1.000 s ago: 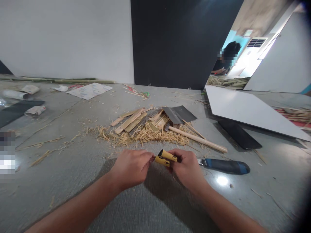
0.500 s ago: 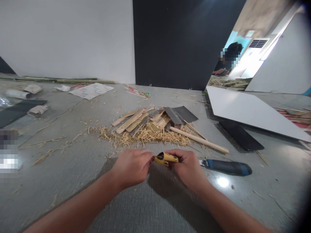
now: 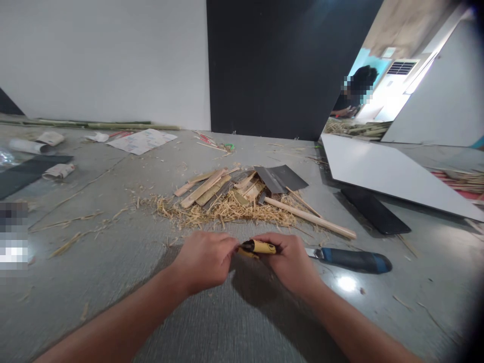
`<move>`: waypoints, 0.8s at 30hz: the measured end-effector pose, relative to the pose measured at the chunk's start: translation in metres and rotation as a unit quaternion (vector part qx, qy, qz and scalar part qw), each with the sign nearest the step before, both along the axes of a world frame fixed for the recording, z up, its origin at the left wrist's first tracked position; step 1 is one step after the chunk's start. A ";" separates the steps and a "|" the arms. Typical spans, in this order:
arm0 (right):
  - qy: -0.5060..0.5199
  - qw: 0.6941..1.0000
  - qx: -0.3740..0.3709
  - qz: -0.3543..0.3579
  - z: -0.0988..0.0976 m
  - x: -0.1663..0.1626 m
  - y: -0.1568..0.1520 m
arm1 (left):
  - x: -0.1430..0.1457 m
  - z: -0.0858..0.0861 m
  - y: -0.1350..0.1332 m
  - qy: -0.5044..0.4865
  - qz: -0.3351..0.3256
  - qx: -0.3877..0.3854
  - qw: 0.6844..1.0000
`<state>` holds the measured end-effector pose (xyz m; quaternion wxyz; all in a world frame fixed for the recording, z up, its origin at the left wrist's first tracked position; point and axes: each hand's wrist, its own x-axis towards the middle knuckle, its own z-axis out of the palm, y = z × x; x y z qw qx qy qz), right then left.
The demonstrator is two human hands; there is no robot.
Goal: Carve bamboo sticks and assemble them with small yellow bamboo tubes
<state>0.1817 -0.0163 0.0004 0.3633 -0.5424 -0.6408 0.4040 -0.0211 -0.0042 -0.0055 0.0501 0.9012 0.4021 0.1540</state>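
Both ends of a small yellow piece (image 3: 264,246) are partly hidden, so its full shape is hard to make out: the left hand (image 3: 206,261) pinches one, the right hand (image 3: 290,258) the other. It looks curved and dark inside, with a dark mark on its side, held in front of the straw pile (image 3: 227,213).

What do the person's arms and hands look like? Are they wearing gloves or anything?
No gloves! The left hand and right hand are bare. The left forearm and right forearm have no sleeves showing and get narrower towards the wrists. I see no watch or bracelet. Some fingers are hidden, so I can't rule out rings.
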 end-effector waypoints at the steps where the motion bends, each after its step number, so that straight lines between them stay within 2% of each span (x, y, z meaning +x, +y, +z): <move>1: -0.003 1.000 0.001 0.001 0.000 0.000 -0.001 | 0.000 0.000 0.000 0.002 -0.005 -0.002 1.000; 8: -0.001 0.999 -0.033 -0.027 0.005 -0.001 -0.002 | 0.002 0.001 -0.002 -0.012 0.008 0.021 1.000; 13: -0.023 0.994 -0.062 -0.082 0.006 0.001 0.003 | 0.002 0.002 -0.001 -0.018 0.028 0.036 0.999; 20: -0.032 0.999 -0.023 0.012 0.002 0.003 0.002 | -0.001 0.000 0.001 -0.001 0.010 0.003 1.000; 24: -0.018 0.999 -0.024 0.028 0.002 0.002 0.000 | -0.001 0.000 0.001 0.009 0.004 -0.007 1.000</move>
